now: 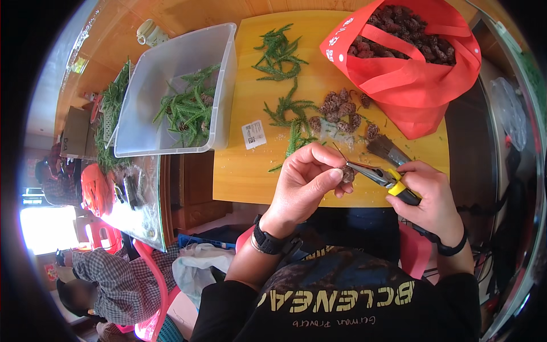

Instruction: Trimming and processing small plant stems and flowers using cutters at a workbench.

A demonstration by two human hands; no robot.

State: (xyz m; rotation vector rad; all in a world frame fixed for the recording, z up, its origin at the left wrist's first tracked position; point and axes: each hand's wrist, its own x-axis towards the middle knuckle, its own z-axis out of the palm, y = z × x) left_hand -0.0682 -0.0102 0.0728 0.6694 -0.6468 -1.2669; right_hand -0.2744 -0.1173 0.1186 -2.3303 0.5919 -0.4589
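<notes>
The left hand [305, 185] has its thumb and index finger pinching a small cone [348, 175], which sits at their tips over the near part of the desk [245, 185]; its other fingers curl behind, partly hidden. A thin wire [340, 152] sticks out by the cone, just beyond these fingertips. The right hand [430, 194] has its fingers wrapped around the yellow-and-black handles of the pliers [393, 182]. From the right fingers the pliers point left, their tips at the wire beside the left fingertips; whether the jaws are fully closed on it is too small to tell.

Just beyond the right fingers lies a brush [387, 149], its bristles pointing away and to the left. Past the left fingertips, a cluster of loose cones [342, 111] rests on the desk. Farther out and to the right, beyond the fingers of both hands, stands a red bag [393, 97], open and full of more cones [410, 34].

Beyond the left fingers and slightly left, green sprigs [279, 54] trail across the desk, the nearest just past the index finger. A white label [253, 134] lies left of these fingers. Farther left stands a clear bin [137, 108] holding more sprigs [191, 108]. Well to the left of the left fingers, and nearer, is a person [119, 279] in a checked shirt.
</notes>
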